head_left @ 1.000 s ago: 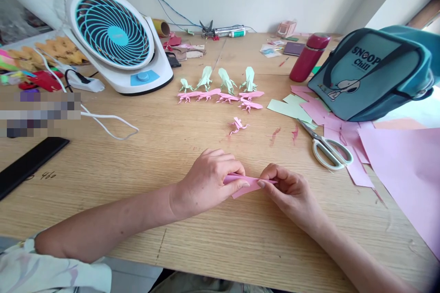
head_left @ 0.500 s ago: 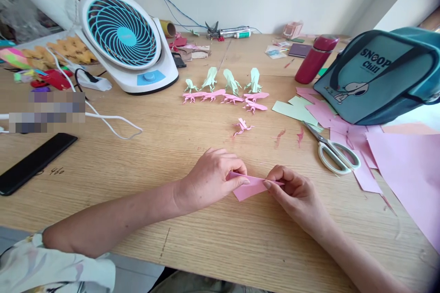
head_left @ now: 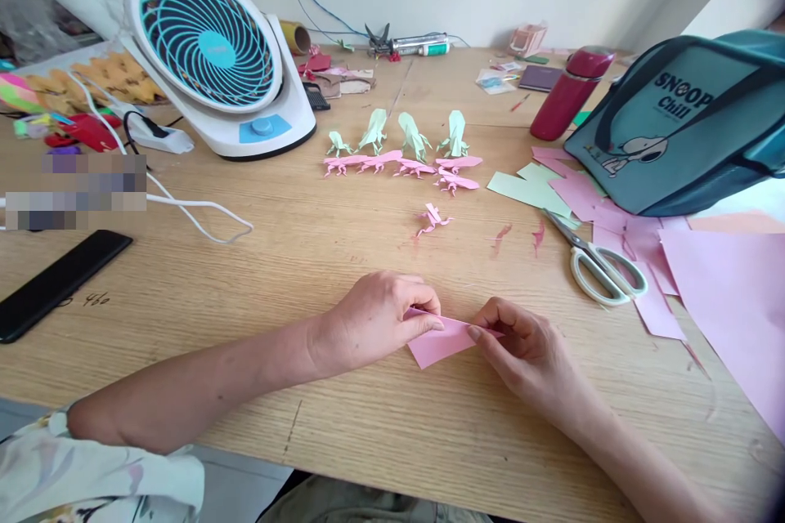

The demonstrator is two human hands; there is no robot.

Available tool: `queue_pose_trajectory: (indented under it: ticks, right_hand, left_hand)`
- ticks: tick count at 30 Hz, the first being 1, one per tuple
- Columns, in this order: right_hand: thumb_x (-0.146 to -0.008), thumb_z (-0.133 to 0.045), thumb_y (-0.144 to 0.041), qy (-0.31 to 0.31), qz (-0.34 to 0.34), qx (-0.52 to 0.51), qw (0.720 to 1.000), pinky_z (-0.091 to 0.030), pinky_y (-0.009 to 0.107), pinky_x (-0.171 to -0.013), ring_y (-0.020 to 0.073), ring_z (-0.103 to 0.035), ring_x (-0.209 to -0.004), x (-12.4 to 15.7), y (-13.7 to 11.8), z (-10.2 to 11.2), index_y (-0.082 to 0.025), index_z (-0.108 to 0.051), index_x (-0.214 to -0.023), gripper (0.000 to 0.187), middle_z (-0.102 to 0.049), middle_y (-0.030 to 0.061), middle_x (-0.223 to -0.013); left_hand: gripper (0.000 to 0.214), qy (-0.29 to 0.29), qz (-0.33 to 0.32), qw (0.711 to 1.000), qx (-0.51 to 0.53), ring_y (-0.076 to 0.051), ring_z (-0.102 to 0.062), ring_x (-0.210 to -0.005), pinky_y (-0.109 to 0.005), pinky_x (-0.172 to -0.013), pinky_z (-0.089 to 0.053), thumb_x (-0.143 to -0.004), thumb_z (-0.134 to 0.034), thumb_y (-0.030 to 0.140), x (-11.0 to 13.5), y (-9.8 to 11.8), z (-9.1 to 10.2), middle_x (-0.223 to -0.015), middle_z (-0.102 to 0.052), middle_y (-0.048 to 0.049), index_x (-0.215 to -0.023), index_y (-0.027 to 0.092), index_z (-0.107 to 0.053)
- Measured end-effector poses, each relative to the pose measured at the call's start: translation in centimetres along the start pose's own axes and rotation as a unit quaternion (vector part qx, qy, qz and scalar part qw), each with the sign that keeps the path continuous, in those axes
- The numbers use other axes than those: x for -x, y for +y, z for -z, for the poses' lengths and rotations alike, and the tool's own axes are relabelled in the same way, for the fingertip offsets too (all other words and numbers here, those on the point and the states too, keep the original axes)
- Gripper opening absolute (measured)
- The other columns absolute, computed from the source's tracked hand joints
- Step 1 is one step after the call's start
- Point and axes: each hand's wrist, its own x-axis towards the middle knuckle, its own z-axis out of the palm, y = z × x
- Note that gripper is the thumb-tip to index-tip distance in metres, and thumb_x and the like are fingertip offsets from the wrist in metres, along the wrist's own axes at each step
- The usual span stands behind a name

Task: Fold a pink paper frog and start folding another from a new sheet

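Note:
A piece of pink paper [head_left: 442,342] is held just above the wooden table [head_left: 343,441] near its front edge. My left hand [head_left: 383,319] pinches its upper left part between thumb and fingers. At the paper's right end, my right hand [head_left: 521,343] pinches the narrow tip. The paper's upper edge looks straight and folded; the fingers partly cover both ends. Beyond the hands stands a small pink folded-paper figure [head_left: 432,217]. Farther back are a row of pink folded-paper insects [head_left: 380,163] and several pale green ones [head_left: 414,135].
Scissors [head_left: 604,265] lie on the right beside pink paper sheets [head_left: 729,286] and green paper strips [head_left: 527,189]. Behind them are a red bottle [head_left: 570,94] and a teal bag [head_left: 662,131]. A fan [head_left: 214,57], white cable [head_left: 212,203] and black phone-like slab [head_left: 61,282] occupy the left.
The view has shifted slightly. Both hands keep their pinch on the pink paper, and its lower corner has swung a little down and left.

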Motion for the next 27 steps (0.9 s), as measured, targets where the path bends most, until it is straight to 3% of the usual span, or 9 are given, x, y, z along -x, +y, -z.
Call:
queue_pose_trajectory:
  ticks: [6, 11, 14, 19, 23, 27]
  right_hand:
    - [-0.092, -0.056, -0.024, 0.009, 0.067, 0.166, 0.984, -0.039, 0.031, -0.065, 0.017, -0.051, -0.068, -0.1, 0.0, -0.4, -0.021, -0.055, -0.075, 0.017, -0.057, 0.0013, -0.072]
    - [-0.093, -0.054, -0.019, 0.033, 0.118, 0.243, 0.962, -0.043, 0.036, -0.074, 0.021, -0.053, -0.082, 0.0, 0.4, -0.3, -0.018, -0.062, -0.091, 0.008, -0.059, 0.0064, -0.089]
    - [-0.094, -0.052, -0.014, 0.035, 0.187, 0.269, 0.944, -0.042, 0.038, -0.076, 0.022, -0.052, -0.084, 0.1, 0.3, 0.0, -0.018, -0.064, -0.098, 0.014, -0.061, 0.0089, -0.094]
    - [-0.094, -0.049, -0.006, -0.011, 0.29, 0.286, 0.913, -0.041, 0.037, -0.072, 0.0221, -0.053, -0.082, 0.1, 0.1, -0.2, -0.013, -0.061, -0.119, 0.029, -0.066, 0.0112, -0.099]
    - [-0.094, -0.049, -0.006, -0.02, 0.295, 0.298, 0.908, -0.039, 0.038, -0.071, 0.0231, -0.053, -0.082, 0.1, 0.4, -0.6, -0.011, -0.061, -0.122, 0.03, -0.067, 0.0127, -0.103]
    - [-0.094, -0.049, -0.007, -0.016, 0.287, 0.293, 0.912, -0.039, 0.038, -0.07, 0.0236, -0.052, -0.082, 0.3, 0.8, -0.8, -0.01, -0.06, -0.123, 0.031, -0.066, 0.0129, -0.102]
  left_hand:
    - [0.011, -0.038, -0.003, 0.999, -0.026, -0.013, -0.062, -0.077, -0.025, -0.072, -0.041, -0.087, -0.066, 0.023, -0.6, -1.0, -0.9, -0.081, -0.07, 0.0018, -0.077, 0.018, -0.068]
    - [0.012, -0.055, -0.01, 0.997, -0.061, -0.016, -0.061, -0.085, -0.029, -0.08, -0.04, -0.088, -0.067, 0.024, -1.2, -1.7, -1.2, -0.083, -0.071, 0.0007, -0.078, 0.018, -0.068]
    - [0.013, -0.059, -0.01, 0.996, -0.071, -0.017, -0.059, -0.087, -0.03, -0.08, -0.039, -0.089, -0.066, 0.026, -1.4, -1.8, -1.2, -0.084, -0.07, 0.0003, -0.079, 0.019, -0.068]
    - [0.012, -0.055, -0.021, 0.995, -0.085, -0.017, -0.058, -0.087, -0.031, -0.079, -0.038, -0.089, -0.067, 0.027, -1.7, -2.0, -1.2, -0.086, -0.068, 0.0, -0.083, 0.017, -0.065]
    - [0.013, -0.023, -0.038, 0.995, -0.093, -0.018, -0.058, -0.091, -0.032, -0.082, -0.041, -0.087, -0.069, 0.028, -1.8, -2.3, -1.6, -0.095, -0.067, -0.0018, -0.092, 0.017, -0.064]
    - [0.018, 0.062, -0.084, 0.987, -0.12, -0.021, -0.056, -0.096, -0.037, -0.087, -0.044, -0.09, -0.064, 0.032, -0.7, -2.7, -1.8, -0.099, -0.065, -0.0061, -0.1, 0.017, -0.065]
